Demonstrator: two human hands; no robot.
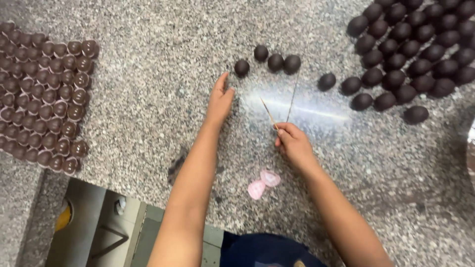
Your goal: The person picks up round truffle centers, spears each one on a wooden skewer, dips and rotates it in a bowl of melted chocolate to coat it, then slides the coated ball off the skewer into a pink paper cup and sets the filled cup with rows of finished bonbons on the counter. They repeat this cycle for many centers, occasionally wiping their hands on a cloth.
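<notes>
At the far left of the speckled stone worktop (148, 99) we see a packed block of glossy dark balls (42, 96), each sitting in a small pale cup, set in tight rows. Moving right, our left hand (219, 100) lies flat on the stone with fingers held out straight and close, gripping nothing; its fingertips point up toward the nearest loose dark ball (241, 67), close to it but not touching. That ball opens a short row of four plain balls (276, 62), without cups, just above the gap between our hands.

Our right hand (293, 142) is pinched shut on two thin sticks (282, 110) that fan upward from the fingers, their tips aimed toward that short row. Below the hands, near the worktop's front edge, lie two pink paper cups (263, 183), flattened and empty. At the far right a large heap of plain dark balls (420, 49) spreads over the stone, with a few strays trailing left toward the row.

We judge this to be the picking-up step: one loose ball is about to be taken and handled with the sticks. The next move calls for the left hand to close gently on the nearest ball without denting it, and for the sticks to meet it squarely.
</notes>
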